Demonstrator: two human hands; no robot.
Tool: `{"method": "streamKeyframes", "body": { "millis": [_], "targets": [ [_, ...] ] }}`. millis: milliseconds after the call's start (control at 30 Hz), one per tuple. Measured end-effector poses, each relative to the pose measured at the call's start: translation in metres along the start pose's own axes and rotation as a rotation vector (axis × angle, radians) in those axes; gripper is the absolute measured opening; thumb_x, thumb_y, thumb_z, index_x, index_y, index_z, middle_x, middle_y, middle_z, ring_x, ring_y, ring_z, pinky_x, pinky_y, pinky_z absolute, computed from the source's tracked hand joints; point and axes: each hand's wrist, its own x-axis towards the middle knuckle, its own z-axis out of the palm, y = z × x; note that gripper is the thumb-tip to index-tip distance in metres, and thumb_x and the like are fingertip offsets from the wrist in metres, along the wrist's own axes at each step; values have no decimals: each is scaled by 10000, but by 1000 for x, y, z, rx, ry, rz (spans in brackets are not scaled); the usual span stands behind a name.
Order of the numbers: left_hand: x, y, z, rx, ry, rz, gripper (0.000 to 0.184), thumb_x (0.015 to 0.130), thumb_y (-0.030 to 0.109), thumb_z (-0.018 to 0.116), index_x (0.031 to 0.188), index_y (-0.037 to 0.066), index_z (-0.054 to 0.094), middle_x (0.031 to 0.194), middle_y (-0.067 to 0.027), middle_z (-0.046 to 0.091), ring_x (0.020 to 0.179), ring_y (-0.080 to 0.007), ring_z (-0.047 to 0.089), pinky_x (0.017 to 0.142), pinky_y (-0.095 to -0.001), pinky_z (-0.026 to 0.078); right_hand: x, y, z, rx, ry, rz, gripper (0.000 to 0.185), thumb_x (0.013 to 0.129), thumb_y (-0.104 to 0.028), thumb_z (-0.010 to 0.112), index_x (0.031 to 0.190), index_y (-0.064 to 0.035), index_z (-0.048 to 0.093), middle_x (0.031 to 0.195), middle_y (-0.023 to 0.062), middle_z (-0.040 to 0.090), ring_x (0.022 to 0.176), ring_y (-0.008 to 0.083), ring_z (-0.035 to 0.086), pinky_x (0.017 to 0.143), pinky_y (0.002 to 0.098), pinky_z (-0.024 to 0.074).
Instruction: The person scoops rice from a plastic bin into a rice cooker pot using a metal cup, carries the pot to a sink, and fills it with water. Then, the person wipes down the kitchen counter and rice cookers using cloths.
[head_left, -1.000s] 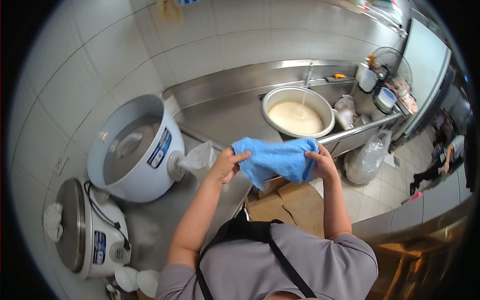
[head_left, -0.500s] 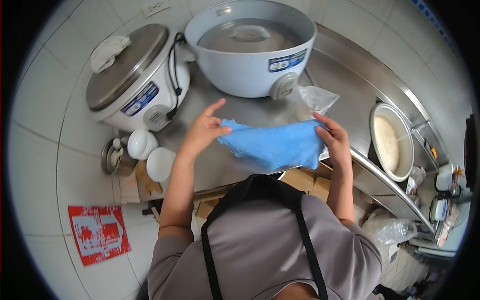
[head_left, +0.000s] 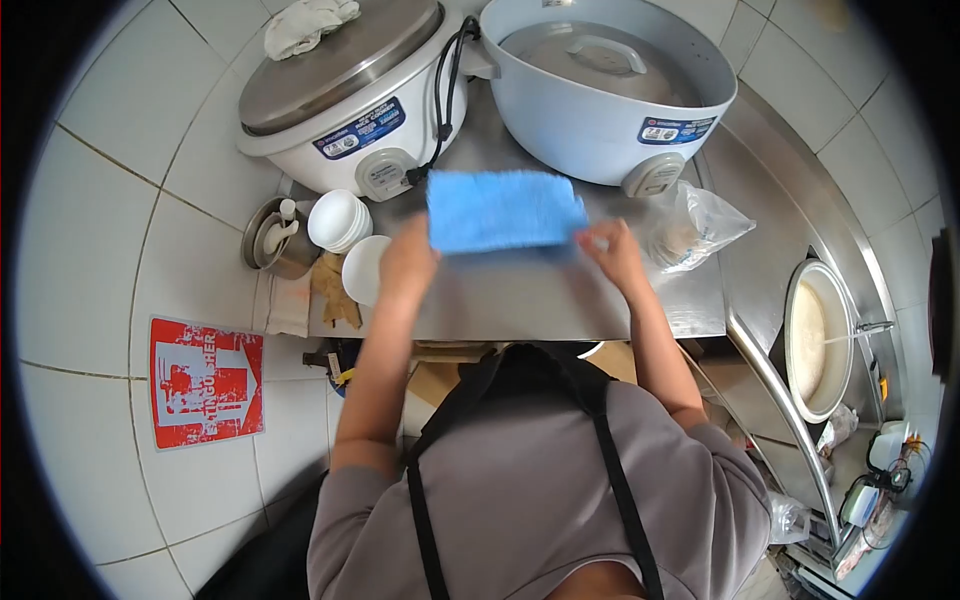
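Note:
A blue cloth (head_left: 505, 212) is stretched out above the steel counter. My left hand (head_left: 408, 258), slightly blurred, grips its left edge, with part of the fingers behind the fabric. The cloth's lower right corner is pinched between the fingertips of my right hand (head_left: 612, 252). Just beyond it, a white rice cooker body (head_left: 590, 130) holds a metal lid (head_left: 600, 68) inside. A clear plastic bag (head_left: 695, 228) lies to the right of my right hand. Near my left wrist are a white bowl (head_left: 365, 270) and a stack of white bowls (head_left: 340, 220).
A lidded rice cooker (head_left: 290, 160) with a black cord (head_left: 445, 110) stands at the back left. Beside the bowls is a metal pot (head_left: 292, 258) with a white spoon. At right, water runs into a pot (head_left: 842, 350) in the sink. A metal rail (head_left: 775, 385) borders the counter's right side.
The cloth has gone from hanging loose to a flatter, smaller rectangle held higher over the counter. My hands are closer together, and the camera view has shifted left.

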Motion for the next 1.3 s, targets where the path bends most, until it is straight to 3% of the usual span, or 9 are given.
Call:
{"method": "streamKeyframes", "body": {
  "millis": [100,233,333,400,533,633,900,1200,1300],
  "targets": [
    [-29,15,15,255,-5,18,264,723,54,582,984,28,548,952,-117,568,894,-315,542,812,-432,422,-31,-4,-6,-274,30,74,123,694,-128,668,806,-77,670,863,93,608,872,275,528,805,380,413],
    [-28,44,31,341,140,137,195,754,77,530,932,10,574,962,-127,558,977,-296,510,904,-472,349,-1,-17,6,-100,76,-42,148,709,-94,633,853,-89,666,867,92,596,870,288,517,819,411,396],
    [6,27,83,-42,-139,144,222,789,150,527,960,17,574,977,-126,531,1013,-283,480,943,-489,303,31,-21,40,-74,-30,-199,214,739,-109,610,951,-106,642,1000,102,578,993,302,492,871,409,384],
    [25,18,106,37,-41,47,253,796,146,509,1000,9,567,1033,-154,520,1063,-308,451,968,-476,288,44,-19,68,-153,-48,-422,286,782,-156,589,1067,-129,608,1142,118,542,1134,310,441,922,401,372],
    [39,7,121,454,422,-158,404,801,132,443,1162,-45,471,1262,-259,387,1223,-366,325,1031,-474,203,35,-15,88,-347,-160,-309,410,842,-324,509,1232,-201,488,1334,101,381,1277,279,284,1030,468,221],
    [41,-5,133,116,117,202,515,840,235,445,1295,7,361,1385,-225,242,1302,-361,192,1051,-491,134,38,-18,85,-378,-212,-279,452,864,-398,450,1283,-230,432,1374,97,329,1306,265,228,1047,496,166],
    [82,-15,145,157,31,73,553,887,451,350,1351,154,311,1428,-128,204,1328,-302,141,1066,-471,89,92,-8,124,-487,-187,-336,528,879,-528,302,1342,-277,326,1403,88,279,1316,269,200,1053,506,128],
    [129,-6,120,227,-187,-127,594,880,435,376,1363,105,272,1426,-140,209,1332,-292,147,1070,-461,98,140,1,137,-468,-279,-316,579,863,-570,291,1348,-256,320,1424,90,237,1328,259,171,1051,509,106],
    [59,25,56,-24,32,70,550,841,341,476,1267,4,387,1288,-177,405,1231,-334,320,1031,-448,196,118,-32,135,-341,-148,-412,664,798,-474,523,1348,-164,318,1377,155,292,1306,321,203,1042,507,145]
  ]
}}
